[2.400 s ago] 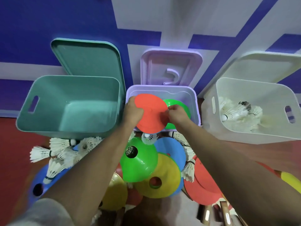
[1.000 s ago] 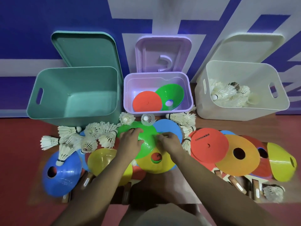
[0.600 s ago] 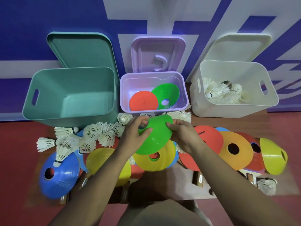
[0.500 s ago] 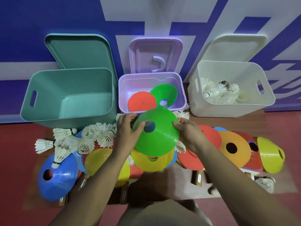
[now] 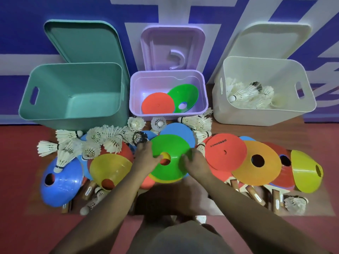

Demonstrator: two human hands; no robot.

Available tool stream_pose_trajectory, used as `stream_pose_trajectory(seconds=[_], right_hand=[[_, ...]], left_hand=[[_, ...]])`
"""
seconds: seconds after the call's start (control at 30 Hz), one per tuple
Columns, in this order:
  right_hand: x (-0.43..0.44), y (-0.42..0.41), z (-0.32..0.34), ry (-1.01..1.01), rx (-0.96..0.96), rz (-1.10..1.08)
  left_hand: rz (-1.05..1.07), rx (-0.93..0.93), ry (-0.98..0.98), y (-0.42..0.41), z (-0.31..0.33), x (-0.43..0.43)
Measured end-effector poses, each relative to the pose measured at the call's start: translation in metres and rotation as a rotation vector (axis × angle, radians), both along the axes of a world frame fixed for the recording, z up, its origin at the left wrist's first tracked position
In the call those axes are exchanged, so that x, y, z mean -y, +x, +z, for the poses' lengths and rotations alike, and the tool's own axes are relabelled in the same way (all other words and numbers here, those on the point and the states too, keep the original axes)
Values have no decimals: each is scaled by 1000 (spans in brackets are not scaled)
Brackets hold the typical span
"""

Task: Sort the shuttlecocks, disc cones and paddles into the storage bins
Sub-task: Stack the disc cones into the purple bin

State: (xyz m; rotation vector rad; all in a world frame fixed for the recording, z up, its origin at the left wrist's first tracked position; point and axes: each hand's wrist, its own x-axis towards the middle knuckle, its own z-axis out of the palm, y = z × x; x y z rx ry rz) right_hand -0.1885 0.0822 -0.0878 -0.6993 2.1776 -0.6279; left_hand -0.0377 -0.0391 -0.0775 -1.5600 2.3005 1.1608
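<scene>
1. Wooden paddle handles point(image 5: 255, 195) stick out from under the cones at the near right, and more handles point(image 5: 88, 189) show at the near left. A lone shuttlecock point(image 5: 295, 203) lies just beside the right ones.
2. The left hand point(image 5: 146, 159) grips the left rim of the green cone point(image 5: 170, 149), with its thumb on top at the edge of the hole.
3. The right hand point(image 5: 197, 165) grasps the right rim, thumb on top and fingers curled at the edge. It is blurred.
4. The green cone lies hole up in the middle of the floor pile, on top of other cones. It overlaps the far blue cone point(image 5: 179, 131) behind it.
5. To the left sit a yellow cone point(image 5: 110, 167) and a left blue cone point(image 5: 62, 184). A shuttlecock stands on the blue one.
6. To the right, a red disc point(image 5: 225, 153) lies under the edge of an orange cone point(image 5: 256, 173). Next come a red cone point(image 5: 288, 173) and, at the end, a tilted lime cone point(image 5: 306, 173).
7. A shuttlecock heap point(image 5: 95, 142) lies in front of the teal bin point(image 5: 82, 101). A smaller cluster point(image 5: 200, 125) lies in front of the lilac bin point(image 5: 167, 73).
8. The lilac bin holds a binned red cone point(image 5: 157, 103) and a second green cone point(image 5: 183, 94), which leans on its right wall.
9. The white bin point(image 5: 266, 70), at the right end of the row, holds binned shuttlecocks point(image 5: 245, 96).
10. A teal lid point(image 5: 82, 39), a lilac lid point(image 5: 172, 46) and a white lid point(image 5: 271, 41) each lean on the wall point(image 5: 27, 24) behind their bins.
</scene>
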Motion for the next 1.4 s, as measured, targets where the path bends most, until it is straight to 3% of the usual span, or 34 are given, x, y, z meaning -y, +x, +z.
stream_pose_trajectory(seconds=[0.13,0.23,0.47,0.63,0.73,0.83,0.93,1.03,1.13,1.27,1.4], right_hand=[[4,9,4,129,-43,30],[2,5,-2,131,90,-39],[3,-15,1,-62,154,-156],[7,-34,24,-295,530,-257],[5,-45,52,-420,570,-185],[-1,-57,82,-563,435,-19],[-14,-67,106,-661,180,221],[-27,-76,111,-720,-227,509],[-45,-86,100,-612,-637,759],[-83,-94,84,-570,-716,753],[-126,-116,65,-446,-588,592]], left_hand=[[35,2,-29,1,-8,-4],[65,-25,-51,4,-11,-6],[176,-143,-62,4,-8,-12],[262,-276,-46,2,-1,-13],[316,-385,-67,-8,9,-11],[347,-431,-45,-23,25,-10],[497,-643,337,-45,55,-19],[606,-882,694,-66,78,-28],[578,-1046,929,-82,86,-41],[618,-929,935,-105,77,-68],[660,-906,911,-127,61,-92]])
